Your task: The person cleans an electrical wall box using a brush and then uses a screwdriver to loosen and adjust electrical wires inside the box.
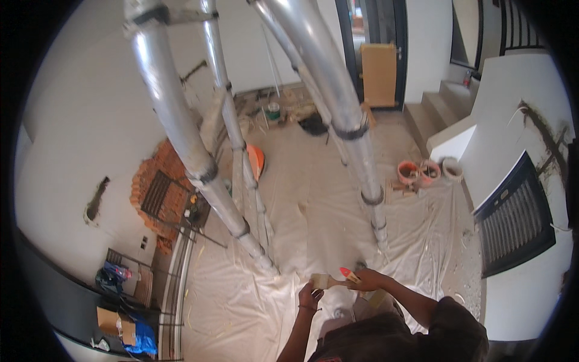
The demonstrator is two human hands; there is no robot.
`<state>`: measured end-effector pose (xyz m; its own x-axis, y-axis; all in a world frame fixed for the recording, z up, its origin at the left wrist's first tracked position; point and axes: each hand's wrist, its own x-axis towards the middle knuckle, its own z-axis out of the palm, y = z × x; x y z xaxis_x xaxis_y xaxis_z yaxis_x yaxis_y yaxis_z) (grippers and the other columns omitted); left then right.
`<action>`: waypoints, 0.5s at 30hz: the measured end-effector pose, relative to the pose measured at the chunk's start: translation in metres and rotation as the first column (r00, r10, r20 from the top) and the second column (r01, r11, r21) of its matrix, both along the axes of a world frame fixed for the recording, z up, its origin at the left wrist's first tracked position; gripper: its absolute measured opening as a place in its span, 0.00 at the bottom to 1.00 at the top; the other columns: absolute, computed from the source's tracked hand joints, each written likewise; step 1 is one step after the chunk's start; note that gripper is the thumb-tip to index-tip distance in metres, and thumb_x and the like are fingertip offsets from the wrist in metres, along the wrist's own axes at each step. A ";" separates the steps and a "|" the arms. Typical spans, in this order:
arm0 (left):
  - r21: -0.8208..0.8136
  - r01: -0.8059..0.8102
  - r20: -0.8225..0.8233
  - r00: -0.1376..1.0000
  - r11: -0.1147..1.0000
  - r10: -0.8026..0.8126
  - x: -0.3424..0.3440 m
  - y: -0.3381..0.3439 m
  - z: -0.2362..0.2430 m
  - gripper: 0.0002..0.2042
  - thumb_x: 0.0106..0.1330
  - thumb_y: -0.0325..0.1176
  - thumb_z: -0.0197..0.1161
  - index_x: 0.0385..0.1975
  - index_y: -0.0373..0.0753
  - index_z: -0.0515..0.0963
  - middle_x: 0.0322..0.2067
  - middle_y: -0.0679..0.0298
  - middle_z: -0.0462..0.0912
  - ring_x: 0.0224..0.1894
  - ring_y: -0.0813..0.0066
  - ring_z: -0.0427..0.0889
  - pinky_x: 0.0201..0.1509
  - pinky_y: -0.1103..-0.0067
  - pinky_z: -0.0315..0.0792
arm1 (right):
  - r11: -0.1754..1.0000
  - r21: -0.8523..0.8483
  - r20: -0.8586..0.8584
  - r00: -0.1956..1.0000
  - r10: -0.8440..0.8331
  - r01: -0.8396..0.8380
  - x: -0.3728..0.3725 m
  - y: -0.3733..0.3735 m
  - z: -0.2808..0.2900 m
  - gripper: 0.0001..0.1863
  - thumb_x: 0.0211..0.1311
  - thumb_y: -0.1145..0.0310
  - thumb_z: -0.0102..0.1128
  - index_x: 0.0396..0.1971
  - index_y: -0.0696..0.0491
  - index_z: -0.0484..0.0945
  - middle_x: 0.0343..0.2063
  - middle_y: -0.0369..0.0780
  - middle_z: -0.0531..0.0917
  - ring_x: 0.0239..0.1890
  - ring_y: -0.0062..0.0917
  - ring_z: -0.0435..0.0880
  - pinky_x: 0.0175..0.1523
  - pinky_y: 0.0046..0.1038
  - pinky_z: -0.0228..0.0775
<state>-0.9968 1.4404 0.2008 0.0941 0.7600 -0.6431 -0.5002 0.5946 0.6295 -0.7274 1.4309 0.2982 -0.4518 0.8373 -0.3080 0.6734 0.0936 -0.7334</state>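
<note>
In front of my body, I have a wide, flat paintbrush (320, 281) with pale bristles held level between my hands. My left hand (310, 296) is closed on its bristle end, thumb and fingers at the lower edge. My right hand (367, 280) is closed round the handle end. A tool with a bright red tip (344, 272) and a pale wooden part also juts from the right hand; its kind is too small to make out. Below the hands are my pale trousers and the sheeted floor (241, 311).
Tall silver-wrapped poles (166, 99) rise ahead, their feet on the sheeting. Several buckets (408, 172) stand at right by the steps (443, 105). Exposed brick (158, 181) and a metal rack (169, 199) are on the left. A cardboard panel (379, 72) leans at the door.
</note>
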 end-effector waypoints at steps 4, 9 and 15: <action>0.135 -0.253 0.163 0.959 0.958 0.231 -0.027 0.038 0.029 0.21 0.65 0.44 0.54 0.54 0.41 0.70 0.48 0.60 0.74 0.46 0.63 0.76 0.42 0.74 0.75 | 0.991 0.020 -0.277 0.953 -0.124 0.135 0.062 0.003 0.135 0.17 0.57 0.58 0.62 0.43 0.52 0.80 0.34 0.40 0.84 0.37 0.26 0.81 0.45 0.30 0.72; 0.110 -0.251 0.029 0.968 0.962 0.249 -0.076 0.043 0.041 0.18 0.68 0.42 0.48 0.55 0.43 0.69 0.49 0.60 0.74 0.47 0.62 0.77 0.42 0.72 0.75 | 0.737 0.462 -0.634 0.765 -0.114 0.493 0.181 0.039 0.331 0.17 0.59 0.61 0.61 0.42 0.57 0.75 0.28 0.35 0.77 0.30 0.18 0.75 0.35 0.23 0.68; -0.023 -0.276 0.000 0.961 0.961 0.276 -0.079 0.002 0.019 0.19 0.66 0.42 0.54 0.52 0.39 0.69 0.48 0.56 0.75 0.45 0.57 0.78 0.42 0.70 0.76 | 0.352 0.651 -0.723 0.691 0.019 0.672 0.142 0.205 0.571 0.18 0.63 0.53 0.57 0.32 0.55 0.77 0.22 0.30 0.74 0.26 0.13 0.71 0.30 0.20 0.63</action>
